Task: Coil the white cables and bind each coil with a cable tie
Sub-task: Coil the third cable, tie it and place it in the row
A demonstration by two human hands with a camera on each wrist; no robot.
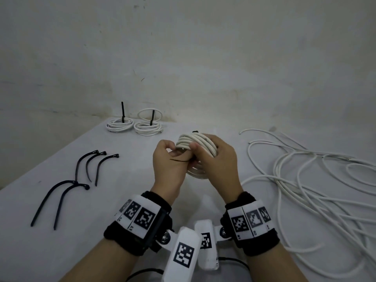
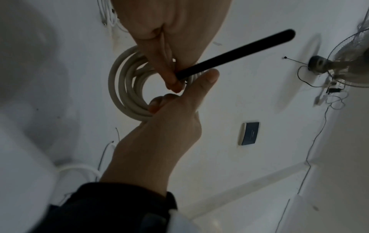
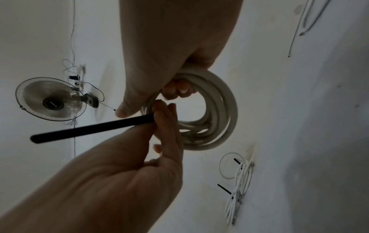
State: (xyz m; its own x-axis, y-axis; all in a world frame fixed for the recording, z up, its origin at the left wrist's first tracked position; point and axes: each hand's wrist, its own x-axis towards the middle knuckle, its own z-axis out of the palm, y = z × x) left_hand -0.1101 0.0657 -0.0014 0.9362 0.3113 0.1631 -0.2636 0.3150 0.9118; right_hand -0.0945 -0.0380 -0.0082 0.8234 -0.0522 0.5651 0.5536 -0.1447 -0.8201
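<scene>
A coil of white cable [image 1: 200, 141] is held upright above the table. My right hand [image 1: 205, 151] grips it, fingers curled through its hole [image 3: 175, 89] and thumb on its near side. A black cable tie [image 1: 179, 160] goes round the coil; a small black part of it shows at the coil's top. My left hand [image 1: 175, 153] pinches the tie close to the coil, and the tail sticks out to the left. From below, the tie [image 2: 239, 52] [image 3: 89, 128] runs out straight from my left fingers [image 2: 169, 75], beside the coil [image 2: 119, 82].
Two bound coils [image 1: 120, 124] [image 1: 148, 127] lie at the table's far edge by the wall, their tie tails upright. Several spare black ties [image 1: 91, 165] lie on the left. A tangle of loose white cables [image 1: 305, 180] covers the right side. A fan [image 3: 49, 99] hangs on the wall.
</scene>
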